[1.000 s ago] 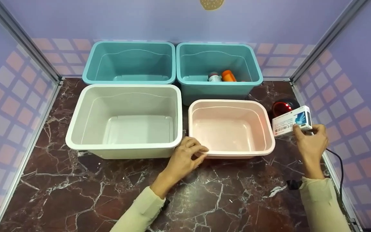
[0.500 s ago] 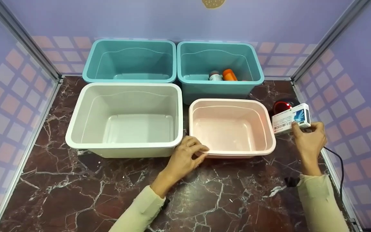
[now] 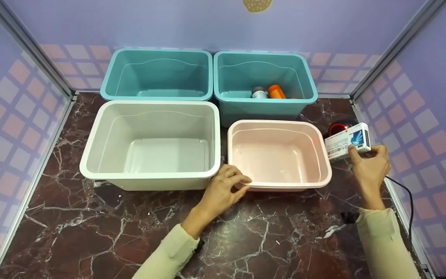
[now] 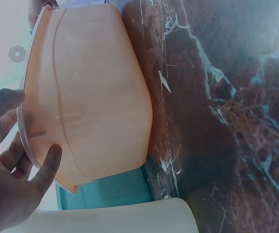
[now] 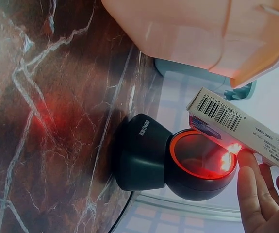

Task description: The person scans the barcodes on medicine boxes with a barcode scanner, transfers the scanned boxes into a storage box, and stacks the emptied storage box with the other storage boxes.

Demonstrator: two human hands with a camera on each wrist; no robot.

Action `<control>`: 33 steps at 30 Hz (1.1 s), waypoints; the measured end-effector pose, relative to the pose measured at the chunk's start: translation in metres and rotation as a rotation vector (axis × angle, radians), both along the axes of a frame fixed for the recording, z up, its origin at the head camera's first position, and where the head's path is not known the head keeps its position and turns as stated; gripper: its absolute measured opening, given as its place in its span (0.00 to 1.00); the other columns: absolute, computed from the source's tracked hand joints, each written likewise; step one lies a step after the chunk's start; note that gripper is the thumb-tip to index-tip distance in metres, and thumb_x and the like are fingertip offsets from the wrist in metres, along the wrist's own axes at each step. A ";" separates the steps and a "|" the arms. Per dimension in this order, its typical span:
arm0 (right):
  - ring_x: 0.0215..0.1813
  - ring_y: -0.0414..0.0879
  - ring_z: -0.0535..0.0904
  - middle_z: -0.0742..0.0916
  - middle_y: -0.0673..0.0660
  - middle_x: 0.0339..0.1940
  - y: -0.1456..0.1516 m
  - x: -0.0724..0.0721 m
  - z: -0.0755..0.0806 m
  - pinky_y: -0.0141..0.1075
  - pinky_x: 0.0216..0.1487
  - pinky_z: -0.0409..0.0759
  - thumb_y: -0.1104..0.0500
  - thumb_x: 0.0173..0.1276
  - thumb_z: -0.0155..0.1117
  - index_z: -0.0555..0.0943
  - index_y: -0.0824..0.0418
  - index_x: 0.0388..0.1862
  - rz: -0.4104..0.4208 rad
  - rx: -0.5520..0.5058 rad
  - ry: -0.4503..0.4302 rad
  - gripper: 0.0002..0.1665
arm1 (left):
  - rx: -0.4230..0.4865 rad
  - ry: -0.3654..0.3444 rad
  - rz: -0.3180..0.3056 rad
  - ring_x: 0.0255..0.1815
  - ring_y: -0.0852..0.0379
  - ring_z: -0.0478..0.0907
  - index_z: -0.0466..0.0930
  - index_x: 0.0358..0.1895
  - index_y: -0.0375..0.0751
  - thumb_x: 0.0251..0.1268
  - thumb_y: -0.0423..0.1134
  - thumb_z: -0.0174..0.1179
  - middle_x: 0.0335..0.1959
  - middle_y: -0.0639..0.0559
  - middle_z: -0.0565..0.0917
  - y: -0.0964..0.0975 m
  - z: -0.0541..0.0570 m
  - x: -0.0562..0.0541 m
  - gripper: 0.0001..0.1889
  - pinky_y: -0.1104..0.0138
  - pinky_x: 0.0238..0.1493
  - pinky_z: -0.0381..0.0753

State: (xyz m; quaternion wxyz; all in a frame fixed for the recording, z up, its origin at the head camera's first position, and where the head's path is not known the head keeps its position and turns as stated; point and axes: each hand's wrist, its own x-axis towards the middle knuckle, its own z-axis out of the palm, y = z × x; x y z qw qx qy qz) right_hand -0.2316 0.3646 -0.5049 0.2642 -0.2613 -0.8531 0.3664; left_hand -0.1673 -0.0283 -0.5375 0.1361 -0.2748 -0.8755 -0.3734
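My right hand (image 3: 372, 166) grips a white medicine box (image 3: 345, 143) with a blue picture by its right end. In the right wrist view, a barcode shows on one narrow side of the box (image 5: 226, 114), held close to the red-lit window of a black barcode scanner (image 5: 144, 153). From the head, the box partly covers the scanner (image 3: 338, 128). My left hand (image 3: 222, 188) pinches the front left corner of a pink bin (image 3: 285, 185); the left wrist view has the thumb (image 4: 48, 167) on its outer wall and other fingers over the rim.
A white bin (image 3: 149, 176) stands left of the pink one. Two teal bins line the back: the left one (image 3: 157, 98) and the right one (image 3: 265, 101), holding a white bottle (image 3: 259, 93) and an orange bottle (image 3: 276, 92). A black cable (image 3: 409, 201) runs along the right wall.
My right hand has shifted the medicine box slightly left and away from me, nearer the pink bin. My left hand stays at the pink bin's corner.
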 end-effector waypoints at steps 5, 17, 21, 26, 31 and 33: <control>0.44 0.51 0.76 0.78 0.46 0.36 0.002 0.001 0.000 0.42 0.50 0.70 0.46 0.54 0.72 0.71 0.48 0.33 -0.002 0.017 -0.002 0.19 | 0.000 0.003 0.001 0.52 0.55 0.75 0.88 0.41 0.50 0.61 0.42 0.69 0.37 0.56 0.82 0.000 0.000 0.000 0.06 0.64 0.61 0.77; 0.50 0.63 0.78 0.82 0.55 0.41 0.004 0.003 0.000 0.49 0.54 0.69 0.45 0.54 0.72 0.70 0.45 0.32 -0.016 -0.005 0.013 0.19 | 0.007 0.031 0.006 0.51 0.55 0.75 0.88 0.40 0.50 0.60 0.40 0.70 0.37 0.57 0.82 0.000 0.000 0.001 0.06 0.64 0.61 0.76; 0.50 0.60 0.77 0.79 0.47 0.38 0.005 0.004 0.001 0.48 0.56 0.69 0.45 0.54 0.73 0.69 0.44 0.31 -0.025 -0.020 0.020 0.19 | 0.014 0.036 0.003 0.51 0.55 0.75 0.88 0.40 0.50 0.59 0.40 0.71 0.37 0.57 0.82 0.000 -0.001 0.001 0.07 0.64 0.60 0.77; 0.49 0.54 0.75 0.75 0.42 0.36 0.007 0.006 0.002 0.45 0.56 0.69 0.46 0.54 0.73 0.67 0.42 0.30 -0.038 -0.025 0.030 0.20 | 0.009 0.022 0.001 0.51 0.56 0.75 0.87 0.41 0.50 0.60 0.41 0.70 0.37 0.57 0.82 0.000 -0.001 0.001 0.07 0.64 0.61 0.77; 0.49 0.56 0.77 0.79 0.48 0.38 0.010 0.010 0.001 0.44 0.53 0.68 0.46 0.55 0.72 0.68 0.43 0.31 -0.051 -0.017 0.028 0.19 | 0.013 0.005 -0.002 0.52 0.55 0.75 0.87 0.41 0.49 0.60 0.40 0.70 0.38 0.56 0.82 0.000 -0.001 0.000 0.07 0.64 0.61 0.77; 0.49 0.58 0.77 0.80 0.51 0.40 0.011 0.011 0.000 0.44 0.52 0.68 0.46 0.55 0.72 0.68 0.44 0.32 -0.052 -0.012 0.027 0.19 | 0.016 0.003 -0.002 0.52 0.55 0.75 0.88 0.41 0.49 0.59 0.40 0.71 0.38 0.56 0.82 0.000 0.000 0.000 0.07 0.63 0.62 0.76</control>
